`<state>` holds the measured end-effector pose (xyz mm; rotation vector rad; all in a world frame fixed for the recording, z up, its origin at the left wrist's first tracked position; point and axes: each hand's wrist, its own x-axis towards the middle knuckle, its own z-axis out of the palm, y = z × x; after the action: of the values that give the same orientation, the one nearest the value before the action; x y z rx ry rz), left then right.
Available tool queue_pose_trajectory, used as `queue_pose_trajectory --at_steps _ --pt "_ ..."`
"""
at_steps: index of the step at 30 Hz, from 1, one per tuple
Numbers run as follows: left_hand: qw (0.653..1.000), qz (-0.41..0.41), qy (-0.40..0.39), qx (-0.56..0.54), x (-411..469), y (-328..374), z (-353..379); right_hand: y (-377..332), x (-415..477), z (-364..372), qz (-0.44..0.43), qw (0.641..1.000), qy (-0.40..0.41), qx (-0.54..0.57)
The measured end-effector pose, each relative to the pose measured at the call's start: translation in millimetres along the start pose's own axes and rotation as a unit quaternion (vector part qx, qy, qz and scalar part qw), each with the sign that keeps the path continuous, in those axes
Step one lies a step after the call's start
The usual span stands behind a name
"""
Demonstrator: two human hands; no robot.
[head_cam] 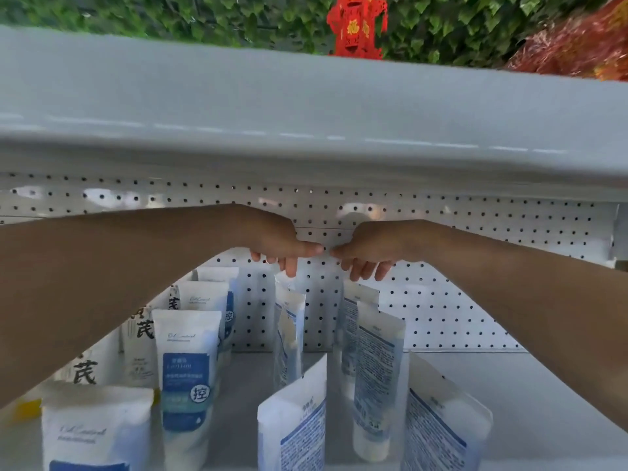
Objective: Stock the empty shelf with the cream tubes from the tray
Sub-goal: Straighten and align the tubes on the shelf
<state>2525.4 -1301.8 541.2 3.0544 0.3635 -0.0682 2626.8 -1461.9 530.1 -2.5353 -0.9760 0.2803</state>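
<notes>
Hands [277, 244] [368, 251], seemingly empty, above tubes [289, 317] [356, 300]

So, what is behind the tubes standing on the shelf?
A white back panel with small holes stands behind them. The tubes, the left hand and the right hand cover parts of it; those parts cannot be seen.

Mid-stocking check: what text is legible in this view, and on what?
"控": blue-label tube, in a white circle.
"Oil Control": same tube's top, faint script.
"芪": cream tube at the left.
Back print on the right-hand tube: too small to read.
Red lantern: gold characters blurred.
</notes>
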Motion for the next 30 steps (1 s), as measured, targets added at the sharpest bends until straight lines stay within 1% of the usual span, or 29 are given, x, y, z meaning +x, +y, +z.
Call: queue_pose_trajectory --at_steps 3,5,7,9,12,15,17,21,24,26,30 --pt "1.0 0.016 -0.004 -0.013 1.2 -2.2 0.1 -5.0 6.0 0.4 0.021 1.0 -0.003 -0.007" --pt "0.999 0.016 -0.007 -0.034 3.5 -4.7 0.3 -5.7 8.1 0.9 0.018 0.998 0.007 -0.062" --pt "0.999 0.02 0.016 -0.027 5.4 -8.8 0.9 -2.8 9.7 0.1 -0.028 0.99 0.027 -0.132" --pt "0.999 0.017 0.044 0.011 7.5 -13.2 1.0 0.0 9.6 0.3 -0.072 0.98 0.045 -0.178" --pt "0.998 -0.006 0.049 0.04 10.9 -14.8 2.9 1.1 11.4 3.0 -0.103 0.966 0.076 -0.225" --pt "0.998 -0.003 0.036 0.056 14.1 -12.2 4.8 1.4 13.9 6.7 -0.124 0.961 0.111 -0.221" --pt "0.996 0.011 0.047 0.08 18.1 -10.5 6.8 3.1 17.1 7.8 -0.13 0.96 0.126 -0.215" --pt "0.988 0.03 0.07 0.132 23.9 -8.1 10.7 4.4 22.2 11.2 -0.129 0.96 0.142 -0.202" --pt "0.986 0.041 0.066 0.146 28.6 -8.9 10.3 5.5 24.5 12.9 -0.124 0.962 0.147 -0.196" --pt "0.987 0.051 0.059 0.138 27.2 -8.2 8.6 5.3 25.5 12.4 -0.124 0.963 0.143 -0.193" --pt "0.992 0.063 0.074 0.076 24.0 -9.1 6.7 2.6 23.2 10.3 -0.127 0.963 0.128 -0.198"
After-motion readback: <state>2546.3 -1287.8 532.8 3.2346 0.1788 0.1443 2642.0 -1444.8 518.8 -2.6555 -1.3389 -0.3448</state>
